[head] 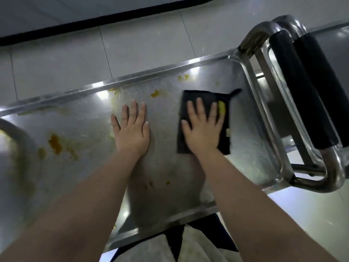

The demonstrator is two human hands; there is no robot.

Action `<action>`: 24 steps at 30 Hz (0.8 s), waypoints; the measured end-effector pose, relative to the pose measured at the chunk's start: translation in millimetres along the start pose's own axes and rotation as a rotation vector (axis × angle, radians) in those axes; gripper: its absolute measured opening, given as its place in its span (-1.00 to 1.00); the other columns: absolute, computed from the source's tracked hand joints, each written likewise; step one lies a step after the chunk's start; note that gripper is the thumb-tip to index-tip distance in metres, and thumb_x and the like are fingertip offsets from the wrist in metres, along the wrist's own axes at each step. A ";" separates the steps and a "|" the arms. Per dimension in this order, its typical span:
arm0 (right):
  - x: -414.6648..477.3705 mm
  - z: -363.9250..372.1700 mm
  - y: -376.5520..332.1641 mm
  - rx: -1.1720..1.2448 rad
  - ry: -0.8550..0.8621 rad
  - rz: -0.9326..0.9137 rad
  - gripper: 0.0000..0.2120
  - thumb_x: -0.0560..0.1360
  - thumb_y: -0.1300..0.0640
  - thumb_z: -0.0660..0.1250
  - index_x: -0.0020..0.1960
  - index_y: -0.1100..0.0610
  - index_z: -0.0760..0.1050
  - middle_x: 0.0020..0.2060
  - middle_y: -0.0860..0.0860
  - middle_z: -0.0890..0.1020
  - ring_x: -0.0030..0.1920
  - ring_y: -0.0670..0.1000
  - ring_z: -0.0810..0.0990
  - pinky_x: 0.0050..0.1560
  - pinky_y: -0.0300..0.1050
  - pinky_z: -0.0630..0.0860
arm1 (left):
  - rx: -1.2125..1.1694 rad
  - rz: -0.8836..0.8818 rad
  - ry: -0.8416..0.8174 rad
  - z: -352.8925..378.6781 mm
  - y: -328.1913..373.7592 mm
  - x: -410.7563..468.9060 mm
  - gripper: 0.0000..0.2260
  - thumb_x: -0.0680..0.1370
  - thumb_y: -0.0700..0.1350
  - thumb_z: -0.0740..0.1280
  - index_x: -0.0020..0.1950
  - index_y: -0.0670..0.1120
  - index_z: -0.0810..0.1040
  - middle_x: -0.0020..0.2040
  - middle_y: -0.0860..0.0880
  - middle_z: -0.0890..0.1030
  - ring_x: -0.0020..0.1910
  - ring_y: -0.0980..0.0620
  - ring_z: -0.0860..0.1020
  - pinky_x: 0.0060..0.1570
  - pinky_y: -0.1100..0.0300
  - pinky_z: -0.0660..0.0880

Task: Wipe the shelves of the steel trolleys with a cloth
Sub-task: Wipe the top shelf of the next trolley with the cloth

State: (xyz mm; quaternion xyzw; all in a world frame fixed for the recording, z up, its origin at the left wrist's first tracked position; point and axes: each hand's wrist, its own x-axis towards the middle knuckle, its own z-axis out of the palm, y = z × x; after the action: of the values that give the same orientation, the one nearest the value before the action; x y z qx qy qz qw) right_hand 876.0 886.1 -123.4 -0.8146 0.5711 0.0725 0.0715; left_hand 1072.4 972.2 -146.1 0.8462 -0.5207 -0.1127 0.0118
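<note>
The top shelf of a steel trolley (79,118) fills the view, smeared with yellow-orange stains (55,143) on its left part and along the far rim. A folded black cloth (196,97) lies flat on the right part of the shelf. My right hand (203,129) presses flat on the cloth with fingers spread, and a yellow smear sits on the cloth by the little finger. My left hand (132,129) rests flat on bare steel beside it, fingers apart, holding nothing.
The trolley's steel handle with a black foam grip (302,91) stands at the right end, with a second trolley's handle (324,80) right behind it. Grey tiled floor (75,59) lies beyond the far rim. A round steel object (13,133) shows at the left edge.
</note>
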 end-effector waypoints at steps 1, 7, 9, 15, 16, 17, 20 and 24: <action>-2.6 1.6 -26.9 0.002 -0.007 -0.134 -0.40 0.58 -0.25 -0.07 0.59 -0.14 -0.02 0.59 -0.05 0.03 0.55 0.31 -0.09 0.46 0.36 -0.18 | -0.003 -0.008 0.001 0.6 -0.3 0.2 -0.48 0.63 0.08 -0.12 0.60 0.08 -0.13 0.61 0.06 -0.10 0.57 0.00 -0.15 0.47 -0.14 -0.27; 5.8 2.1 -39.5 0.047 -0.027 -0.467 -0.43 0.59 -0.27 0.01 0.57 -0.19 0.07 0.58 -0.10 0.10 0.57 0.18 -0.02 0.49 0.29 -0.07 | -0.007 -0.037 -0.011 -1.8 -0.4 2.3 -0.46 0.60 0.05 -0.17 0.60 0.03 -0.12 0.60 0.07 -0.11 0.57 0.02 -0.15 0.49 -0.18 -0.18; 31.2 -1.2 7.3 0.036 0.008 -0.376 -0.42 0.57 -0.28 0.04 0.56 -0.21 0.09 0.57 -0.11 0.12 0.57 0.18 0.02 0.50 0.26 -0.07 | -0.022 -0.032 -0.020 -2.0 1.4 3.1 -0.47 0.61 0.08 -0.16 0.60 0.08 -0.11 0.60 0.08 -0.10 0.57 0.02 -0.14 0.49 -0.17 -0.19; 92.8 -19.6 116.3 -0.034 -0.054 0.107 -0.40 0.58 -0.29 -0.17 0.58 -0.19 -0.09 0.60 -0.08 -0.02 0.56 0.21 -0.09 0.49 0.32 -0.12 | -0.012 -0.040 -0.020 -1.3 7.1 9.0 -0.48 0.63 0.05 -0.11 0.60 0.08 -0.10 0.61 0.08 -0.08 0.57 0.01 -0.13 0.49 -0.18 -0.19; 93.2 -19.6 108.1 -0.059 -0.048 0.152 -0.39 0.57 -0.29 -0.21 0.59 -0.18 -0.11 0.60 -0.08 -0.04 0.56 0.23 -0.10 0.48 0.33 -0.14 | -0.009 -0.042 -0.024 -1.5 8.0 9.8 -0.48 0.64 0.05 -0.10 0.60 0.08 -0.12 0.61 0.08 -0.09 0.57 0.01 -0.14 0.49 -0.18 -0.19; 91.7 -19.4 92.6 -0.075 -0.033 0.178 -0.39 0.57 -0.28 -0.21 0.59 -0.17 -0.11 0.60 -0.08 -0.04 0.56 0.24 -0.11 0.47 0.34 -0.15 | -0.004 -0.047 -0.029 -2.1 8.5 10.5 -0.48 0.64 0.05 -0.10 0.60 0.08 -0.13 0.61 0.07 -0.10 0.57 0.01 -0.15 0.49 -0.19 -0.19; 77.7 -17.4 21.7 -0.014 -0.020 -0.015 -0.39 0.58 -0.27 -0.04 0.59 -0.16 -0.06 0.59 -0.09 -0.01 0.56 0.28 -0.09 0.47 0.35 -0.19 | 0.007 -0.054 -0.033 -5.4 8.6 11.1 -0.48 0.63 0.06 -0.12 0.60 0.07 -0.13 0.60 0.08 -0.14 0.57 0.01 -0.16 0.48 -0.20 -0.21; 41.5 -7.3 -61.9 -0.026 -0.083 -0.551 -0.41 0.58 -0.27 -0.06 0.58 -0.18 0.02 0.59 -0.10 0.03 0.56 0.25 -0.11 0.46 0.37 -0.18 | -0.007 -0.156 0.005 -7.8 8.1 6.6 -0.41 0.58 0.08 -0.09 0.57 0.02 -0.24 0.56 0.07 -0.25 0.57 -0.07 -0.20 0.43 -0.22 -0.38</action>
State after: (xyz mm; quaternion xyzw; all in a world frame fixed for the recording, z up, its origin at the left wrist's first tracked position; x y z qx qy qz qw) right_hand 948.6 867.4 -122.4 -0.9364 0.3235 0.0910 0.1014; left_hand 1069.8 961.9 -138.5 0.8844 -0.4528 -0.1129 0.0073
